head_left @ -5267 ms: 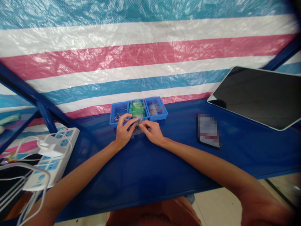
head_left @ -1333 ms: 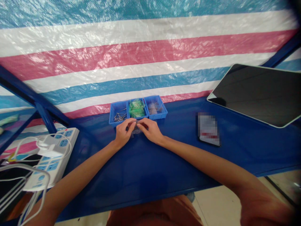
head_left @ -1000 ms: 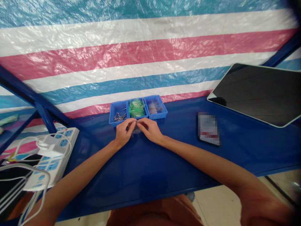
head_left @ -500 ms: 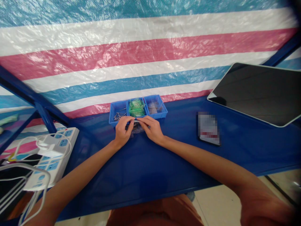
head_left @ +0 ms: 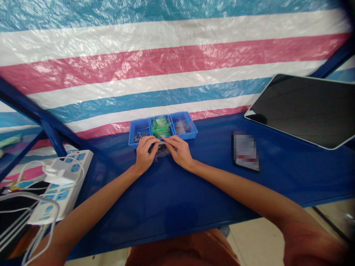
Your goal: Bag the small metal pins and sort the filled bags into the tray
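Observation:
My left hand (head_left: 145,153) and my right hand (head_left: 181,151) meet just in front of the blue bins, thumbs and forefingers pinched together. Between the fingertips runs the pale top edge of what looks like a small clear plastic bag (head_left: 164,150). Small dark and metallic pieces show below that edge; whether they are inside the bag I cannot tell. Behind my left hand, a blue bin (head_left: 133,130) contains several short metal pins (head_left: 138,137). The middle bin holds green plastic packets (head_left: 161,126), and the right bin holds clear plastic bags (head_left: 181,126).
The blue table (head_left: 194,195) carries a phone with a blurred screen (head_left: 246,152) to the right. Beyond it lies a dark-screened panel with a light rim (head_left: 307,109). At the left is a white power strip (head_left: 68,195) with tangled cables. Striped plastic sheeting (head_left: 166,66) hangs behind.
Both hands stay in place. Their fingertips have shifted slightly along the pale edge of the bag, and a little more of that edge shows between them.

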The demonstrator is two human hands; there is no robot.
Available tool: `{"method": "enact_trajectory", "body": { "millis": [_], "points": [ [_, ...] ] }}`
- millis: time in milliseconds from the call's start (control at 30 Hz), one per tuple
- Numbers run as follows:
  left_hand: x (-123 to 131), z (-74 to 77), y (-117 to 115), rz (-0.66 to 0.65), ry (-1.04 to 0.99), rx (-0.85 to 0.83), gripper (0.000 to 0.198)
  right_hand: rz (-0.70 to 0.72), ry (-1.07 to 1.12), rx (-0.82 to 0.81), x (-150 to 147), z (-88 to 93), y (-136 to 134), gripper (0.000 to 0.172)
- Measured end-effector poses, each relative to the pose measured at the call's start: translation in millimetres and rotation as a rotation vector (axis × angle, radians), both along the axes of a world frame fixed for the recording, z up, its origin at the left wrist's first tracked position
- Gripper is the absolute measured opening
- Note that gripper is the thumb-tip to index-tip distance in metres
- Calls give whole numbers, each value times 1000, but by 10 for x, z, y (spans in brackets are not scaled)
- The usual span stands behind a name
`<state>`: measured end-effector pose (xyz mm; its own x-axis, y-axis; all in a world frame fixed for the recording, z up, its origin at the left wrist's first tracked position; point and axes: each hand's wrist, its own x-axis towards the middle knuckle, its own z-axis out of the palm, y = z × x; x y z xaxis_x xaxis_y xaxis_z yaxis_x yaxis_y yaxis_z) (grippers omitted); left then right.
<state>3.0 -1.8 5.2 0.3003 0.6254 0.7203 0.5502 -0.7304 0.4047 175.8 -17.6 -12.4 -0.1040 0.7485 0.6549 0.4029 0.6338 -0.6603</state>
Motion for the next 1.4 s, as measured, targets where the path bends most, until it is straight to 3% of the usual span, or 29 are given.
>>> {"method": "enact_trajectory", "body": {
  "millis": [367, 667, 1100, 1400],
  "points": [
    [-26, 6, 26, 176, -75, 116, 10, 38, 9, -21, -3, 38, -31, 30],
    [-86, -73, 35, 164, -116, 253, 6, -5, 108, 6, 3, 102, -99, 24],
    [6, -39, 67, 172, 66, -14, 14, -23, 113, 17, 5, 112, -102, 23],
    [12, -37, 70, 175, 78, -28, 16, -4, 97, 14, 11, 97, -92, 22]
  ]
}}
